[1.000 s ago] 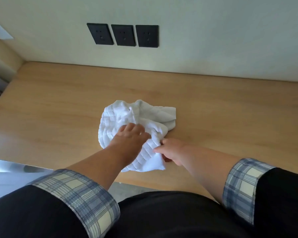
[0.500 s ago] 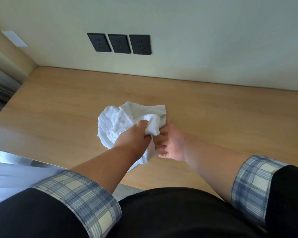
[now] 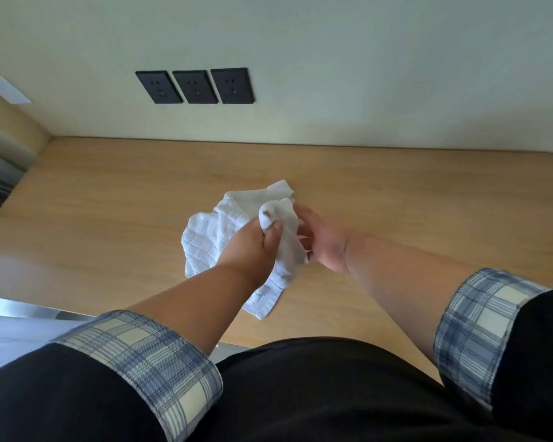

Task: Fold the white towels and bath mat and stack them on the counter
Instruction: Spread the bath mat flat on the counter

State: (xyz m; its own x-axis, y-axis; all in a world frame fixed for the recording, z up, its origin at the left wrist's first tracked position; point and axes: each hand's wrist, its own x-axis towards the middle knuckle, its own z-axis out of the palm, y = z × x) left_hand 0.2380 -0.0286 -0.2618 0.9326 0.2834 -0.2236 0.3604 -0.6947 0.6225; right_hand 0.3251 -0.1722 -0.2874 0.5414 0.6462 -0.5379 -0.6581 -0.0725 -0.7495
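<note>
A crumpled white waffle-weave towel (image 3: 217, 231) is lifted above the middle of the wooden counter (image 3: 109, 218). My left hand (image 3: 253, 244) grips a bunch of its cloth between thumb and curled fingers. My right hand (image 3: 323, 240) is right beside it, palm turned toward the towel, with its fingers against the hanging cloth; whether they pinch it is hidden by the fabric. The towel's lower corner dangles down toward the counter's front edge.
Three black wall sockets (image 3: 195, 87) sit on the pale wall behind the counter. A metal edge (image 3: 20, 309) shows at the lower left beyond the counter's front. A side panel bounds the counter at the far left.
The towel lay crumpled on the counter with both hands on it. My left hand has grabbed it and lifted it, and my right hand has moved up alongside.
</note>
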